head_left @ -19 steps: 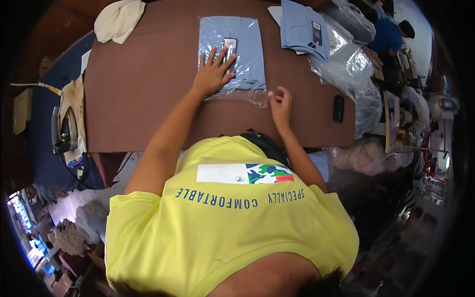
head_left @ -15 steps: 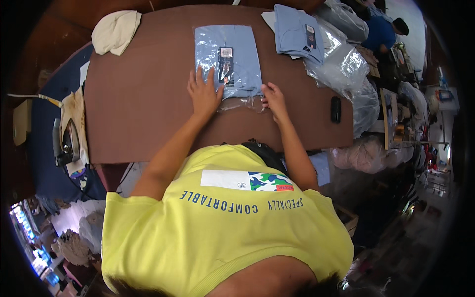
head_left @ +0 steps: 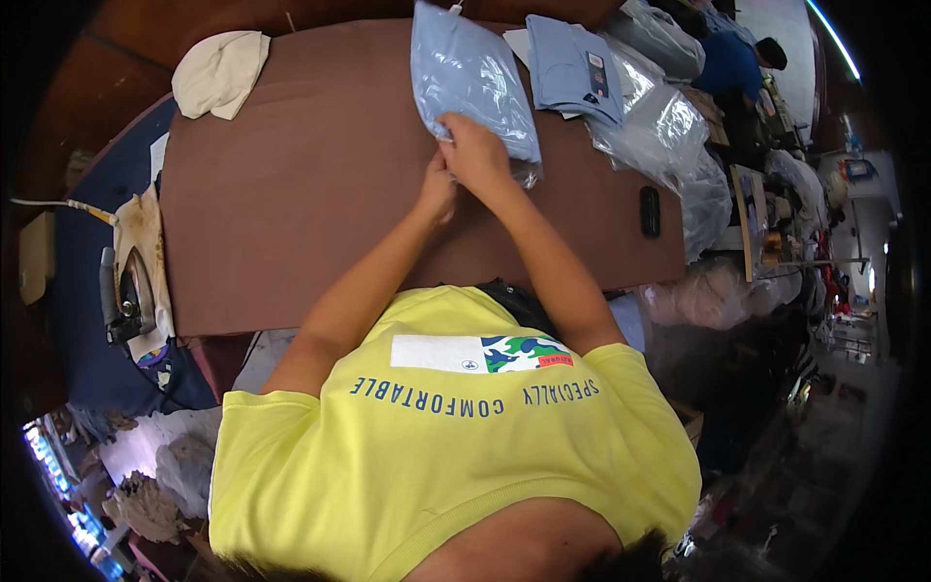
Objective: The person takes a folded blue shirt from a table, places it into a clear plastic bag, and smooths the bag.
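1. Head view, landmark: the dark brown, smooth cloth-covered worktop.
2. A light blue folded garment in a glossy clear plastic bag is at the middle of the worktop's far half, its far end reaching past the worktop's far edge in the view. Bright creases streak the film.
3. The right hand has its fingers closed on the bag's near left corner.
4. The left hand is just beside it, its fingers bent and partly hidden; whether they grip the bag, I cannot tell.
5. Near the worktop's far right corner lies a flat-folded light blue garment with a dark rectangular tag, its print too small to read.
6. Crumpled, shiny clear plastic bags overlap the worktop's right edge; a black oblong case lies just inside it.
7. At the worktop's far left corner sits a rounded cream cloth piece.
8. Left of the worktop, an iron rests on a brown-stained cream cloth.
9. Nearest, before the worktop, a yellow shirt carries inverted dark blue lettering and a white-and-camouflage panel.
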`<move>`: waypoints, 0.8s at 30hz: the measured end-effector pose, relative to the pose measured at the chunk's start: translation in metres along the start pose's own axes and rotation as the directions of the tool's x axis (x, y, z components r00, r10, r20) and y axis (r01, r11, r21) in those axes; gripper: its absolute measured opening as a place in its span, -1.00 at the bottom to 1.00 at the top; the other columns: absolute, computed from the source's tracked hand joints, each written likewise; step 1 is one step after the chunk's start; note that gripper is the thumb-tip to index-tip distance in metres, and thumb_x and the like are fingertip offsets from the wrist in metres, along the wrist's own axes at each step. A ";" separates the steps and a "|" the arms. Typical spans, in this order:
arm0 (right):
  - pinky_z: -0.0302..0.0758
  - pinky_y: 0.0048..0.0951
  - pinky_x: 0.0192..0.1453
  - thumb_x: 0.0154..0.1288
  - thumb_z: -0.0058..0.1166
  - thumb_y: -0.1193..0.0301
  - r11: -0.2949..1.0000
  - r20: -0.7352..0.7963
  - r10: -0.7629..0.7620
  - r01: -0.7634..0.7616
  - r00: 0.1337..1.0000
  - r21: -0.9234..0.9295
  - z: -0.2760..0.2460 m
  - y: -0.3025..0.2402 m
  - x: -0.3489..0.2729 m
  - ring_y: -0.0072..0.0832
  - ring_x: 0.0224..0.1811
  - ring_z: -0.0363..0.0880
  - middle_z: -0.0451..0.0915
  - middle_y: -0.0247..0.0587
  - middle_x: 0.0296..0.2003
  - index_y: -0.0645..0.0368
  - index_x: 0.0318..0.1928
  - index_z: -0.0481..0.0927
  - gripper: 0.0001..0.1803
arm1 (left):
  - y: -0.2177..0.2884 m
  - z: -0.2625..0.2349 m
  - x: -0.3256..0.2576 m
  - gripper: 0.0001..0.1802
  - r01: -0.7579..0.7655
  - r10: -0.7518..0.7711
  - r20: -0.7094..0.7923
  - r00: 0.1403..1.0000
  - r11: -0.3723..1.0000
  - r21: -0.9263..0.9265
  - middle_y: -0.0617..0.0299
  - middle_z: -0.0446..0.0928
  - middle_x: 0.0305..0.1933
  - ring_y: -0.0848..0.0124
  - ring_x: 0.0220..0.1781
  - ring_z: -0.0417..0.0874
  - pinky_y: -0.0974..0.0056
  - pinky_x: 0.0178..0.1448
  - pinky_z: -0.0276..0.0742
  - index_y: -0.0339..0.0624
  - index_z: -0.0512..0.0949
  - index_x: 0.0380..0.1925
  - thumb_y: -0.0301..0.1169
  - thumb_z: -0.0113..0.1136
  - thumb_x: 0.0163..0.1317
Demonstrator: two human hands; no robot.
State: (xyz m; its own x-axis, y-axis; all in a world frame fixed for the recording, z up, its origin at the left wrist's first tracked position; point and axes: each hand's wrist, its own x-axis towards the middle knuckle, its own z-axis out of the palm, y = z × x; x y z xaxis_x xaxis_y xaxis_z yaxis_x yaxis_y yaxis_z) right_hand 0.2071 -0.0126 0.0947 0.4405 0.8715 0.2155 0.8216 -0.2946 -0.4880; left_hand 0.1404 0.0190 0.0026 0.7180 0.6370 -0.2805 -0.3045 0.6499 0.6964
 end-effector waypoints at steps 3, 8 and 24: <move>0.45 -0.13 -0.08 0.18 0.11 0.26 1.000 0.178 0.006 -0.005 0.984 -0.006 0.032 0.034 -0.033 -0.08 -0.12 0.55 0.57 -0.08 -0.17 0.11 -0.02 0.52 -0.63 | 0.004 -0.039 -0.022 -0.66 0.360 -0.353 -0.067 0.933 0.918 0.170 0.07 0.56 -0.07 0.32 -0.01 0.58 0.26 0.05 0.50 -0.30 0.44 0.04 -0.37 -0.03 0.32; 0.42 -0.13 -0.02 0.22 0.05 0.29 0.993 0.268 -0.100 0.114 0.958 -0.039 0.019 0.071 -0.092 -0.17 -0.04 0.48 0.55 -0.17 -0.15 0.10 -0.13 0.56 -0.75 | 0.030 -0.097 -0.041 -0.74 0.189 -0.145 -0.131 0.981 0.529 0.827 0.08 0.63 -0.36 0.22 -0.48 0.65 0.13 -0.32 0.58 -0.30 0.56 -0.16 -0.37 0.04 0.25; 0.39 -0.20 -0.02 0.12 0.13 0.47 0.991 -0.076 0.103 -0.109 0.992 -0.075 -0.007 0.177 -0.108 -0.24 -0.05 0.47 0.53 -0.28 -0.23 0.06 -0.15 0.57 -0.77 | 0.009 -0.049 -0.023 -0.73 -0.594 0.016 0.648 0.761 -0.385 0.707 0.30 0.48 0.05 0.32 0.23 0.38 -0.11 0.37 0.09 -0.02 0.56 -0.14 -0.42 0.11 0.12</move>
State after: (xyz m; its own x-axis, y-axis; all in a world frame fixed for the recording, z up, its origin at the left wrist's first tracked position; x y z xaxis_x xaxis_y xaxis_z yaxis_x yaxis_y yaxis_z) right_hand 0.3072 -0.1621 -0.0089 0.5492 0.8040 0.2279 0.7937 -0.4165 -0.4434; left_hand 0.0906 0.0299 -0.0170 0.9476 0.2263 0.2257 0.1332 -0.9214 0.3650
